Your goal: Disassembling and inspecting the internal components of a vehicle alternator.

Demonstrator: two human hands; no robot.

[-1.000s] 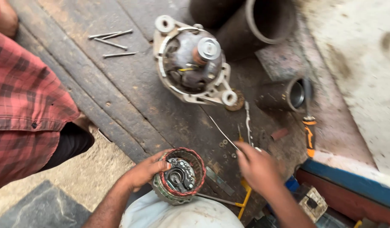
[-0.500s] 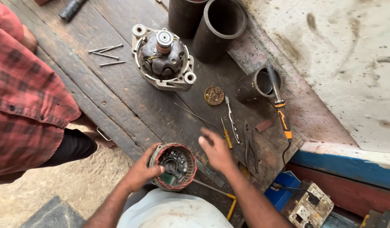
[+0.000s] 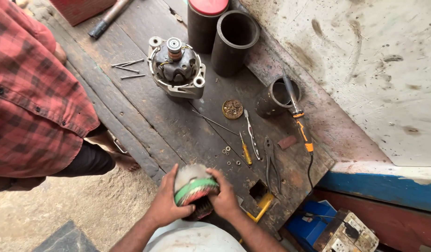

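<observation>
Both hands grip a round metal stator ring wound with copper wire and banded in green and red (image 3: 194, 189), held at the near edge of the dark, worn wooden table (image 3: 145, 116), just above the person's lap. The left hand (image 3: 166, 203) wraps its fingers around the ring's left side, and the right hand (image 3: 224, 198) clasps the right side with the thumb lying over the top; both are closed firmly on it.

Farther back on the table stands a grey metal alternator housing with a copper-ringed shaft pointing up (image 3: 176, 67). Left of it lie a few long thin steel bolts (image 3: 126, 67). Behind it stand a black cylinder with a red lid (image 3: 207, 23) and an open black pipe section (image 3: 235, 42). To the right, a soldering iron with an orange handle (image 3: 297, 114) leans into a short dark tube (image 3: 274, 98). Between these and the hands lie a small round rusty tin lid (image 3: 232, 108), a yellow-handled screwdriver (image 3: 245, 151), dark pliers (image 3: 270, 161) and scattered small washers (image 3: 227, 151).

A person in a red checked shirt (image 3: 33, 93) stands at the left
</observation>
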